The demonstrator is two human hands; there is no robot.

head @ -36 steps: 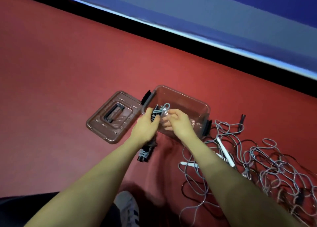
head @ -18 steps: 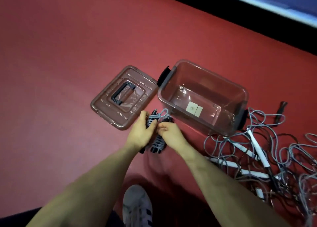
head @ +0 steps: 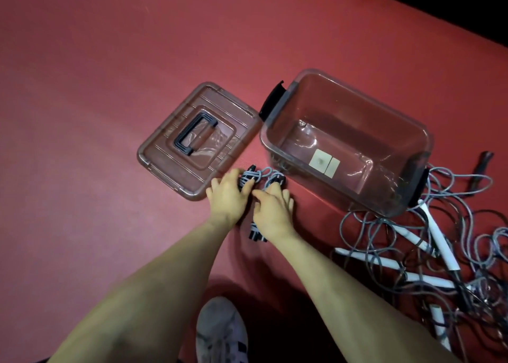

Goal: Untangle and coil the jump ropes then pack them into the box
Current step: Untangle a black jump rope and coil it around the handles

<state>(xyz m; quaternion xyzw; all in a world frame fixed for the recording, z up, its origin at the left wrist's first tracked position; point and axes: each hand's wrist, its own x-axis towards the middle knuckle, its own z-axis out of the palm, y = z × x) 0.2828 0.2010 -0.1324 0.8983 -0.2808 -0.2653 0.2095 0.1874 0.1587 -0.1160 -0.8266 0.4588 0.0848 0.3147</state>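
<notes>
We have brought the coiled grey jump rope with black handles (head: 257,180) down from the clear plastic box (head: 412,132) to the red floor (head: 82,60), left hand (head: 226,196) and right hand (head: 272,207) both curled round it, so packing is not yet done

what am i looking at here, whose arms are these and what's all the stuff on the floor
This is one picture from a camera worn on a person's head, looking down at their own bare arms. There is no machine. The left hand and right hand together hold a coiled rope with black handles, low over the red floor. Just beyond it stands an open clear box, with only a pale label inside. Its lid lies flat to the left. To the right is a tangle of more grey ropes with white and dark handles. The person's shoe shows at the bottom.
</notes>
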